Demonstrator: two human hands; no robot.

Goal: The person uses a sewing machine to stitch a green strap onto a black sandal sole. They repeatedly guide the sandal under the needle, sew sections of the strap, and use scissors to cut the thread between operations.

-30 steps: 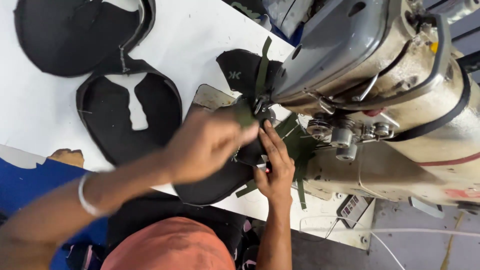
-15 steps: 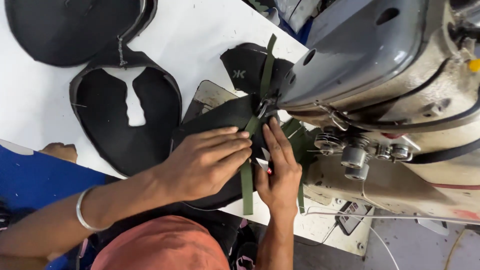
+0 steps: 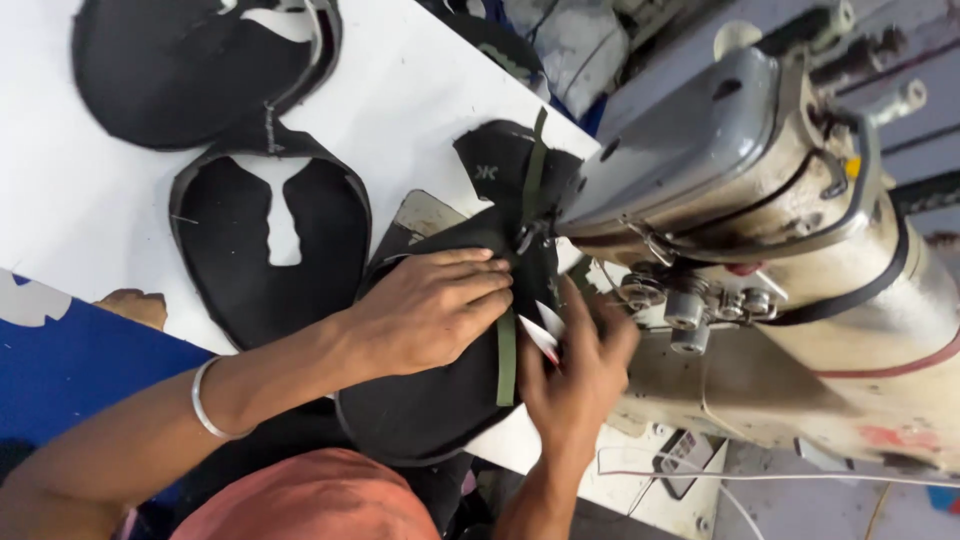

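On a white desk (image 3: 100, 230) lie flat, matte black fabric cutouts (image 3: 270, 250) with curved edges. The left hand (image 3: 430, 310), fingers together and flat, presses a rounded black fabric piece (image 3: 430, 410) near the needle. An olive webbing strap (image 3: 507, 355) runs across it. The right hand (image 3: 580, 370) pinches its edge. Beyond stands a worn grey-and-cream metal sewing machine (image 3: 760, 230).

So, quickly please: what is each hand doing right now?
Left hand: open, fingers flat, pressing the black fabric shoe piece.
Right hand: fingers curled, holding a small white strip.
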